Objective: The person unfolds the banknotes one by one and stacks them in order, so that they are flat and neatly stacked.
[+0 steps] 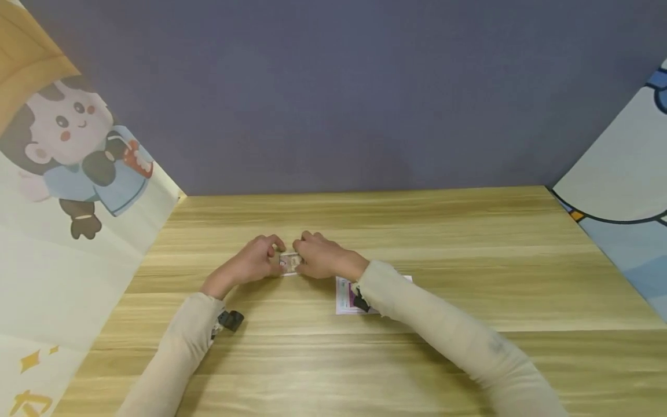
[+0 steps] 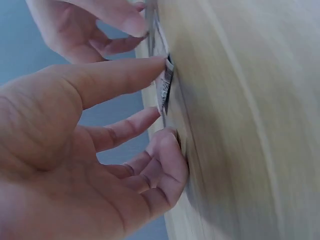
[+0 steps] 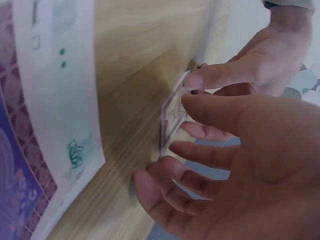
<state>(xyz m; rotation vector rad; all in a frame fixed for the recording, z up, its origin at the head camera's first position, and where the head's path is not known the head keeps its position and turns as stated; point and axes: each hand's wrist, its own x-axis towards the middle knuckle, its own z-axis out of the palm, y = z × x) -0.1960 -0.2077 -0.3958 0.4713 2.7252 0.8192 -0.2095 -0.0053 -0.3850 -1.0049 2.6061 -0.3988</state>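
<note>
A small printed paper note (image 1: pixel 290 263), with a light border and brownish pattern, lies low over the table between both hands. My left hand (image 1: pixel 255 259) holds its left end, thumb and index finger at opposite edges, the other fingers curled near the wood. In the left wrist view the end of the note shows a dark, bent-up edge. At the right end, my right hand (image 1: pixel 324 258) holds the same note between thumb and index finger. The right wrist view shows the note's patterned face and pale border, with the remaining right fingers bent beside it.
Under the right forearm lies a larger purple-and-white printed sheet (image 1: pixel 343 296), partly hidden by the sleeve; its green and purple print is close in the right wrist view. The wooden table (image 1: pixel 443 231) meets a grey-blue panel (image 1: pixel 339 104) behind. Cartoon-printed walls stand left and right.
</note>
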